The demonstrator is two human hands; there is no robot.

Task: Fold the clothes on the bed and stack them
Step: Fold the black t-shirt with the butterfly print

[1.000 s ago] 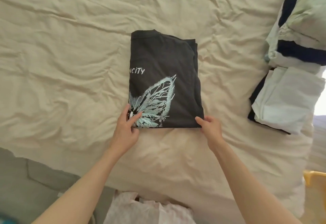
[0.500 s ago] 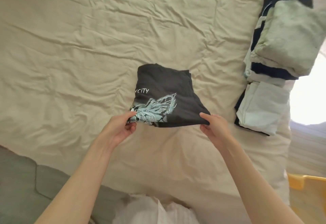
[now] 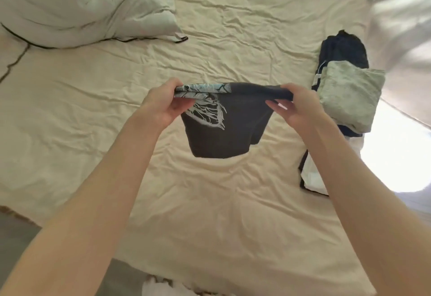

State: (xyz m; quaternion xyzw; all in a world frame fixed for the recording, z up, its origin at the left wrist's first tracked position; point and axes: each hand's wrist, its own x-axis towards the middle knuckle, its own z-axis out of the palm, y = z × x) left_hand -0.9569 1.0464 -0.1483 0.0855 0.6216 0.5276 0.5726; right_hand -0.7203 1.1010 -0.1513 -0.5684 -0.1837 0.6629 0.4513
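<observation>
A folded dark grey T-shirt [image 3: 235, 130] with a pale butterfly print hangs in the air above the middle of the bed. My left hand [image 3: 161, 104] grips its top edge at the left corner. My right hand [image 3: 296, 106] grips the same edge at the right corner. The shirt's lower part droops down, clear of the sheet. To the right lies a stack of folded clothes [image 3: 347, 92], with a pale green piece on top of dark navy ones.
The bed is covered by a wrinkled cream sheet [image 3: 210, 202]. A bunched white duvet [image 3: 81, 4] fills the far left corner. Pale curtains [image 3: 401, 25] hang at the right. The bed's near edge and grey floor [image 3: 18, 239] lie below my arms.
Both hands have lifted the folded T-shirt off the sheet, from lying flat to hanging by its near edge. The view has tilted up, so the duvet and curtains now show.
</observation>
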